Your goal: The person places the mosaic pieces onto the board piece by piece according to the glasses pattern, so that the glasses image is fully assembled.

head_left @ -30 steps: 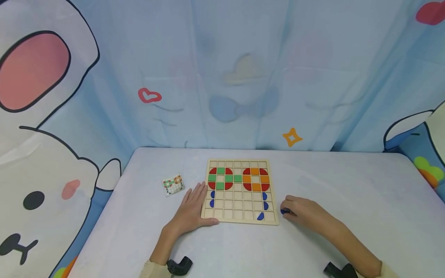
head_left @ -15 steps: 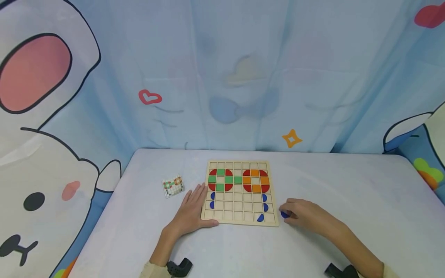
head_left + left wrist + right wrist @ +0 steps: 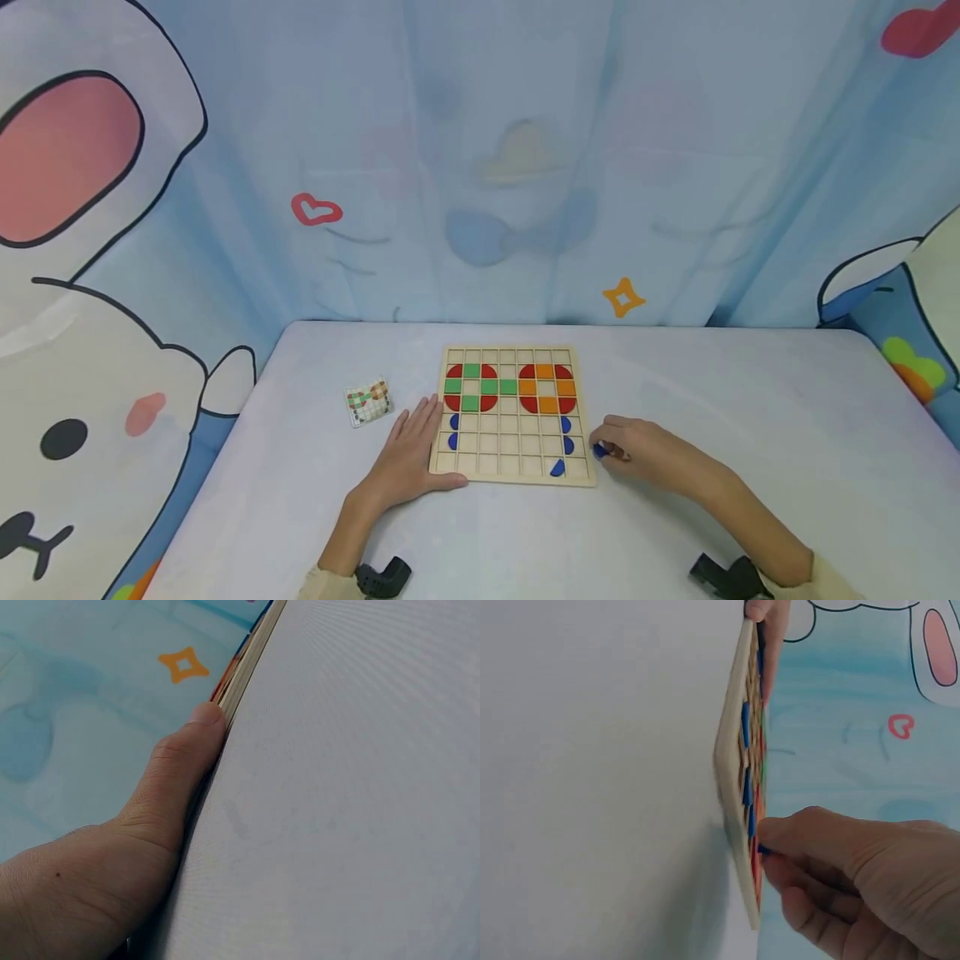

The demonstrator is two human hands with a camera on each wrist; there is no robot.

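A square wooden grid board (image 3: 498, 444) lies on the table. Red and green pieces (image 3: 471, 403) form a ring on its upper left, red and orange pieces (image 3: 547, 405) one on its upper right. Several blue pieces (image 3: 567, 446) sit lower down near both sides. My left hand (image 3: 402, 462) rests with straight fingers along the board's left edge, the thumb (image 3: 176, 769) at its front edge. Just off the right edge, my right hand (image 3: 648, 450) pinches a small blue piece (image 3: 599, 451) between thumb and finger. Its shape is mostly hidden; only a sliver shows in the right wrist view.
A small pattern card (image 3: 369, 404) lies to the left of the board. The white-covered table (image 3: 712, 375) extends around it, with a blue cartoon curtain (image 3: 450, 125) behind. A black device (image 3: 384, 577) sits at the left wrist, another (image 3: 727, 575) at the right.
My right hand has shifted slightly up and toward the board, and the blue piece in its fingers has turned a little. The left hand stays against the board; the head view has shifted slightly.
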